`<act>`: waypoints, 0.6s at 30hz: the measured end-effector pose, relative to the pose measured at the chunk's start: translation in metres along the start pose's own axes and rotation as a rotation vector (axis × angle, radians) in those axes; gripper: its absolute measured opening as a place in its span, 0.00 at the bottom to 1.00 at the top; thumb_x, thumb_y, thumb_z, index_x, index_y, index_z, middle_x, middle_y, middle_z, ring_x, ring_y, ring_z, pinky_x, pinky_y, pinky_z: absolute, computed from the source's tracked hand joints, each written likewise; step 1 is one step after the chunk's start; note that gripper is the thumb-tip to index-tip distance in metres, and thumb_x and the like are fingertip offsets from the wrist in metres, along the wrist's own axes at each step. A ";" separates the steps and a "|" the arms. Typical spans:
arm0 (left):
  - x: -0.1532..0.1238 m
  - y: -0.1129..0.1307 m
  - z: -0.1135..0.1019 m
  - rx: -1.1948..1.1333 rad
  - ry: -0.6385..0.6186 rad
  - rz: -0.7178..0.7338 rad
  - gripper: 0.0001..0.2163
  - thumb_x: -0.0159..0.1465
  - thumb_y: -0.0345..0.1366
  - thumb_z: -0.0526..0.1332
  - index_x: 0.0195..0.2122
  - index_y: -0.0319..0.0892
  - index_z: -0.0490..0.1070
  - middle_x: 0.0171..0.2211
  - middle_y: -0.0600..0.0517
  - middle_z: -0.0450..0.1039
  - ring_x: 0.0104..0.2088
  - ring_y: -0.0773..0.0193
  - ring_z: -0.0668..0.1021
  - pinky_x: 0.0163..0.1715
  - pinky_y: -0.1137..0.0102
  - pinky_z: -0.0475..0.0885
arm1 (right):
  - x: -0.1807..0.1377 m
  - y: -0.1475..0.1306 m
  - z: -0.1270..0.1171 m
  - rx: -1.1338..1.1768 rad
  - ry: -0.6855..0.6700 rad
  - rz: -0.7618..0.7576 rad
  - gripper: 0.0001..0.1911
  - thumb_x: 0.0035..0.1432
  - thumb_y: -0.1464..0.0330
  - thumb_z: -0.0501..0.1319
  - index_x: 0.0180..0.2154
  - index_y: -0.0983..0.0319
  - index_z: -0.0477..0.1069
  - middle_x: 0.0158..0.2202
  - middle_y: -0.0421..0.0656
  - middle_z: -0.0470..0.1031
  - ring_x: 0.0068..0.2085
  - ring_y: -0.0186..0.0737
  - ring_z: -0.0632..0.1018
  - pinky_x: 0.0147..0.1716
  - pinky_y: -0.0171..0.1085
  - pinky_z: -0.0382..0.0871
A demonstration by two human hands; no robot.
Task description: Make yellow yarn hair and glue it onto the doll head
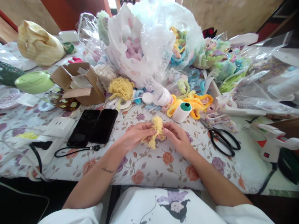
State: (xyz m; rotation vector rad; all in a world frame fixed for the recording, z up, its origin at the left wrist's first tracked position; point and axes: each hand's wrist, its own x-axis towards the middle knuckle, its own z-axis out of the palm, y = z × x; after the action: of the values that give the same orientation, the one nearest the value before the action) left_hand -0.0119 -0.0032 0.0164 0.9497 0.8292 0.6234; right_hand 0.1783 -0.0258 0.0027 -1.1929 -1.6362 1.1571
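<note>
A small fluffy yellow yarn piece (157,129) sits between both my hands just above the flowered tablecloth (149,165). My left hand (135,135) pinches its left side with curled fingers. My right hand (176,137) grips its right side, fingers closed around the fluff. A tuft of the yarn hangs down below my fingers.
Two black phones (93,127) lie to the left, black scissors (221,141) and a glue gun (273,140) to the right. A white spool with a green core (183,111), a cardboard box (78,82), a yellow pompom (121,88) and plastic bags of coloured yarn (151,40) crowd the back.
</note>
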 end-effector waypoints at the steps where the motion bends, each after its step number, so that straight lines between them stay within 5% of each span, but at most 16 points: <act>1: 0.000 -0.001 0.002 0.033 -0.018 -0.020 0.09 0.57 0.37 0.64 0.35 0.37 0.75 0.26 0.52 0.72 0.20 0.76 0.65 0.20 0.78 0.56 | 0.000 0.000 0.001 0.067 -0.084 0.031 0.12 0.62 0.61 0.54 0.41 0.60 0.70 0.38 0.42 0.75 0.37 0.38 0.75 0.37 0.37 0.68; 9: -0.001 -0.001 0.008 0.279 -0.046 -0.062 0.11 0.56 0.39 0.65 0.37 0.39 0.72 0.25 0.55 0.71 0.22 0.73 0.67 0.20 0.78 0.58 | 0.001 0.008 0.000 0.283 -0.321 0.161 0.14 0.58 0.58 0.59 0.39 0.62 0.69 0.29 0.39 0.70 0.29 0.33 0.70 0.27 0.32 0.63; 13: -0.002 -0.001 0.010 0.225 -0.061 -0.041 0.14 0.58 0.40 0.63 0.44 0.41 0.68 0.31 0.52 0.74 0.29 0.67 0.75 0.26 0.76 0.66 | 0.001 0.011 -0.003 0.414 -0.352 0.224 0.12 0.57 0.59 0.61 0.31 0.62 0.68 0.25 0.37 0.68 0.23 0.29 0.67 0.23 0.31 0.62; 18: -0.002 -0.001 0.009 0.251 -0.038 -0.020 0.17 0.58 0.40 0.63 0.47 0.44 0.62 0.26 0.55 0.74 0.25 0.69 0.74 0.25 0.76 0.66 | 0.002 0.016 -0.003 0.449 -0.370 0.299 0.13 0.56 0.59 0.61 0.30 0.62 0.70 0.23 0.36 0.67 0.21 0.28 0.66 0.20 0.30 0.60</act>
State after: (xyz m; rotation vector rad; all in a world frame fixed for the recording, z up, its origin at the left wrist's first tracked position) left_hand -0.0059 -0.0093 0.0186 1.1753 0.8960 0.4898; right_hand 0.1852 -0.0210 -0.0120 -0.9860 -1.3662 1.9112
